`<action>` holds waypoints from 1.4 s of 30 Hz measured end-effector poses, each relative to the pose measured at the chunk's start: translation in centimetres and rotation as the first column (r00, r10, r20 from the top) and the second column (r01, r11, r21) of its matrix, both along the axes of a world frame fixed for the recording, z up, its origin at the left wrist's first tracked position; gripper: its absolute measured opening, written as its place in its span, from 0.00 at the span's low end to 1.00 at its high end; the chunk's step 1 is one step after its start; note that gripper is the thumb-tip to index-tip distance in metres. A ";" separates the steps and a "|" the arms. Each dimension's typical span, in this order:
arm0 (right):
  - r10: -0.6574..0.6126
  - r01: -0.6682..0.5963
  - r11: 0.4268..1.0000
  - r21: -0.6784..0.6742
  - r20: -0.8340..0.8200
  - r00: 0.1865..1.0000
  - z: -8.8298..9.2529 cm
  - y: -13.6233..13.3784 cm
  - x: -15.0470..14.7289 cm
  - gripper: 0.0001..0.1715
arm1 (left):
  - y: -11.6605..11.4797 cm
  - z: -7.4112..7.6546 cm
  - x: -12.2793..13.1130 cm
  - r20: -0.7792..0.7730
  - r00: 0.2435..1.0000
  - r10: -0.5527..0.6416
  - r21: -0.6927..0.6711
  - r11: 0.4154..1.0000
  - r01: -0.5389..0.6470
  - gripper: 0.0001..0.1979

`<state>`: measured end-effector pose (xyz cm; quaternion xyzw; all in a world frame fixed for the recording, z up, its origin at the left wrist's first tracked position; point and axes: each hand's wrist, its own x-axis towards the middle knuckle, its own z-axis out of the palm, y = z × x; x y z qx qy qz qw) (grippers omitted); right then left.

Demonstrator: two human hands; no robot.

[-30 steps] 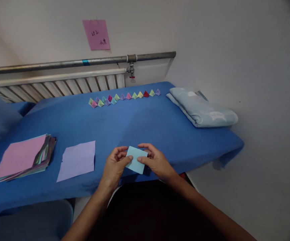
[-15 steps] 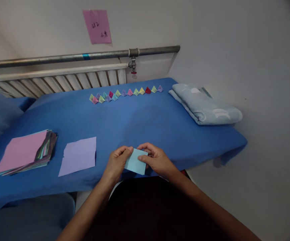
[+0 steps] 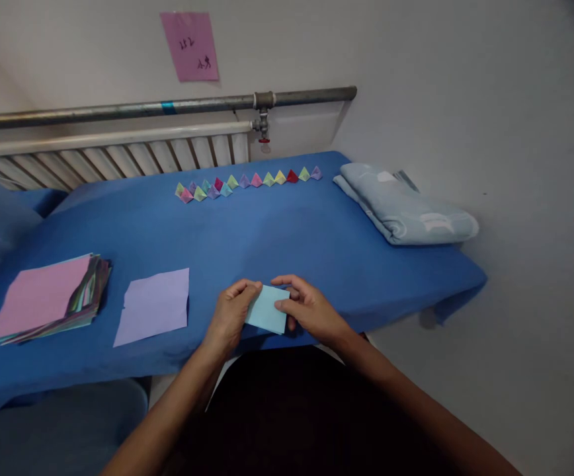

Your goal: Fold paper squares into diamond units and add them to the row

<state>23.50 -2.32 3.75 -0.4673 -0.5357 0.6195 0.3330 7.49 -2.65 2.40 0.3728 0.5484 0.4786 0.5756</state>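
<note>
A light blue folded paper (image 3: 268,309), roughly square, is held between my two hands over the near edge of the table. My left hand (image 3: 231,312) pinches its left side, thumb on top at the upper left corner. On the opposite side, my right hand (image 3: 311,311) grips the right edge, its thumb flat on the paper and its index finger reaching past the upper corner. The fingers beneath the paper are partly hidden. Left of my left hand, a purple sheet (image 3: 155,307) lies flat on the blue cloth.
A stack of coloured paper (image 3: 43,297) lies at the left on the blue tablecloth (image 3: 207,244). Small folded paper pieces (image 3: 256,180) run in a row along the back. A folded blanket (image 3: 406,205) sits at the right. Behind are a radiator (image 3: 158,155) and a pipe (image 3: 207,104).
Both hands have risen slightly with the light blue paper, which is a little higher in the picture. The whole view has also shifted a little.
</note>
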 end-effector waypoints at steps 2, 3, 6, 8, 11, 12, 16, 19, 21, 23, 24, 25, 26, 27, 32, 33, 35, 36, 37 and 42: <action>-0.054 0.050 0.997 0.063 0.069 0.996 -0.1 0.5 0.1 0.19 | 0.3 0.2 -0.3 -0.162 0.987 0.015 0.076 0.997 -0.003 0.14; -0.089 0.076 0.991 0.109 0.125 0.988 -0.2 0.8 0.2 0.18 | 0.4 0.3 -0.5 -0.274 0.960 0.056 0.145 0.989 -0.016 0.13; -0.165 0.088 0.964 0.252 0.302 0.939 -0.9 1.7 0.1 0.12 | 0.4 0.3 -1.0 -0.573 0.801 0.174 0.398 0.913 0.086 0.11; -0.169 0.043 0.948 0.314 0.385 0.907 -1.4 2.1 0.0 0.08 | 0.0 -0.1 -1.0 -0.697 0.704 0.138 0.468 0.831 0.301 0.12; -0.137 -0.070 0.922 0.380 0.492 0.860 -1.6 2.2 0.0 0.07 | -0.6 -0.8 -0.8 -0.832 0.554 0.030 0.399 0.726 0.560 0.15; -0.117 -0.126 0.909 0.398 0.533 0.838 -1.5 2.2 0.2 0.07 | -0.7 -1.0 -0.7 -0.868 0.497 0.021 0.362 0.713 0.601 0.15; -0.114 -0.284 0.846 0.451 0.674 0.730 -0.9 1.8 1.6 0.11 | -1.0 -1.3 -0.8 -0.929 0.364 0.061 0.301 0.695 0.653 0.15; -0.188 -0.298 0.777 0.554 0.657 0.730 -1.0 1.4 2.6 0.13 | -1.2 -1.3 -1.0 -0.930 0.360 0.076 0.314 0.674 0.669 0.17; -0.166 -0.354 0.699 0.621 0.623 0.764 -1.5 1.2 2.9 0.15 | -1.4 -1.2 -1.2 -0.926 0.368 0.083 0.328 0.660 0.676 0.18; -0.105 -0.412 0.657 0.632 0.617 0.780 -2.0 1.1 2.9 0.18 | -1.7 -1.1 -1.4 -0.922 0.379 0.084 0.339 0.649 0.681 0.16; -0.083 -0.423 0.659 0.622 0.619 0.781 -2.2 1.1 3.0 0.19 | -1.8 -1.1 -1.4 -0.920 0.383 0.083 0.342 0.645 0.683 0.15; -0.067 -0.424 0.667 0.613 0.616 0.785 -2.3 1.1 3.0 0.20 | -1.8 -1.0 -1.5 -0.919 0.386 0.081 0.344 0.644 0.684 0.13; -0.058 -0.419 0.676 0.606 0.611 0.789 -2.4 1.1 3.0 0.20 | -1.8 -1.0 -1.6 -0.918 0.388 0.083 0.346 0.644 0.683 0.12; -0.053 -0.416 0.682 0.601 0.608 0.792 -2.4 1.2 3.1 0.20 | -1.8 -1.0 -1.6 -0.917 0.388 0.087 0.349 0.644 0.681 0.11; -0.025 -0.431 0.684 0.588 0.609 0.792 -2.4 1.5 3.5 0.17 | -1.6 -1.2 -1.7 -0.907 0.395 0.147 0.394 0.627 0.671 0.08; -0.025 -0.430 0.687 0.586 0.611 0.792 -2.4 1.6 3.6 0.16 | -1.6 -1.3 -1.7 -0.903 0.399 0.158 0.405 0.623 0.669 0.08; -0.029 -0.425 0.692 0.584 0.610 0.792 -2.4 1.6 3.6 0.14 | -1.5 -1.4 -1.7 -0.897 0.406 0.173 0.420 0.616 0.666 0.07; -0.032 -0.420 0.693 0.585 0.608 0.794 -2.4 1.6 3.6 0.13 | -1.5 -1.4 -1.7 -0.895 0.408 0.179 0.425 0.614 0.665 0.06; -0.032 -0.419 0.691 0.589 0.604 0.796 -2.4 1.6 3.6 0.13 | -1.5 -1.4 -1.7 -0.894 0.408 0.183 0.429 0.611 0.665 0.06; 0.005 -0.449 0.671 0.590 0.602 0.799 -2.2 1.6 3.8 0.15 | -1.4 -1.5 -1.8 -0.895 0.402 0.192 0.430 0.604 0.671 0.06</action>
